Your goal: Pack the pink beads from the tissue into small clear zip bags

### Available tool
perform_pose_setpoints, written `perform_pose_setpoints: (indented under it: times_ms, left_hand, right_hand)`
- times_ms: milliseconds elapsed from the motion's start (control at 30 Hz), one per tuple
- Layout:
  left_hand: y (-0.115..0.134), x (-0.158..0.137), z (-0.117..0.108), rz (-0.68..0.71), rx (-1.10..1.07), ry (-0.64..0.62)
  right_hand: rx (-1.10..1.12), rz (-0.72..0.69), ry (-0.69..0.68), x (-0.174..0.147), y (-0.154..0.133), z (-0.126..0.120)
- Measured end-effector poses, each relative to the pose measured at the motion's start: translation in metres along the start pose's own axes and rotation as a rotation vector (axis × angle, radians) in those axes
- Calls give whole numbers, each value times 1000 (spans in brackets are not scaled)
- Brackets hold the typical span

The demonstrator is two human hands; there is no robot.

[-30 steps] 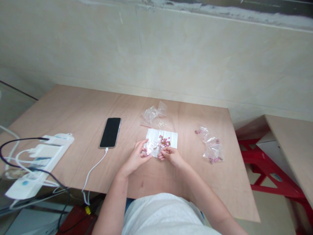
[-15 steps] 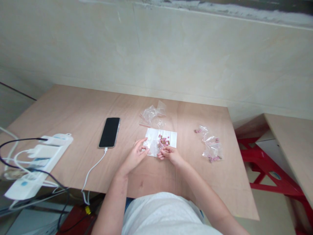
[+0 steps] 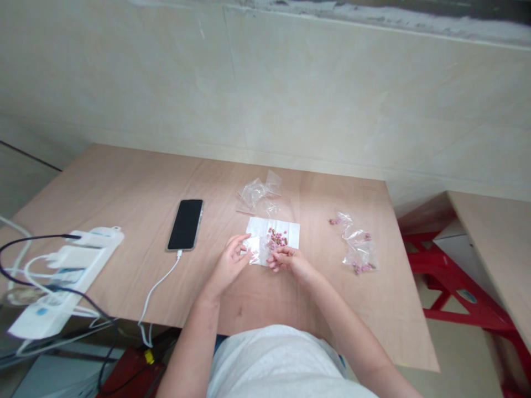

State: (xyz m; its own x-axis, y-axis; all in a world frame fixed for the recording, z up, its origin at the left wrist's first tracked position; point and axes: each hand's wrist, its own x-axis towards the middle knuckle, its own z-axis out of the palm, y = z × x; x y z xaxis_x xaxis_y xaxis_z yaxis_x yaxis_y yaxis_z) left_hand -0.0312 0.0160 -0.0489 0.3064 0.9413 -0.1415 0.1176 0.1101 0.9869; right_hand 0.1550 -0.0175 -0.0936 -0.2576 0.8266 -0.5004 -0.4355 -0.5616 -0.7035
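Observation:
On a white sheet lies a small pile of pink and gold-brown pieces, too small to name closely. My left hand is closed in a pinch on the edge of a small clear plastic bag, which lies over the sheet's left part. At the near side of the pile, my right hand has its fingertips pressed together beside the bag's right end. What those fingertips hold, if anything, is hidden.
Beyond the sheet lie several clear plastic bags. To the right are small filled bags with pink pieces. A black phone on a white charging cable lies left, near a power strip. A red stool stands off the table's right edge.
My right hand's fingers have shifted slightly at the near side of the pile. The bag catches the light differently. My left hand stays nearly where it was.

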Motion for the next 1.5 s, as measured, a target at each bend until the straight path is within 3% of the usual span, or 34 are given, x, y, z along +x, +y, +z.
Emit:
perform_pose_setpoints:
  times_ms: [500,600,767,867,967,1100,1200,1367,1500]
  left_hand:
    - [18,-3,3,-25,-115,-56]
    - [23,-11,7,-121,-161,-171]
    - [26,-23,11,-154,-156,-322]
    - [29,-19,11,-151,-73,-253]
    - [38,-9,14,-91,-19,-158]
    - [55,2,27,-45,123,-283]
    - [61,5,37,-9,185,-297]
    - [60,3,44,24,151,-269]
    - [65,0,44,-12,137,-344]
  right_hand:
    - [45,-20,61,-9,-9,0]
    - [29,-108,190,-16,-23,1]
    - [-98,-327,319,-33,-55,1]
    - [-296,-417,365,-45,-69,3]
    - [-527,-462,340,-57,-77,10]
    - [-718,-508,280,-67,-82,20]
    - [-691,-508,270,-68,-78,24]
    - [-557,-394,208,-64,-68,26]
    - [-466,-392,189,-67,-70,32]
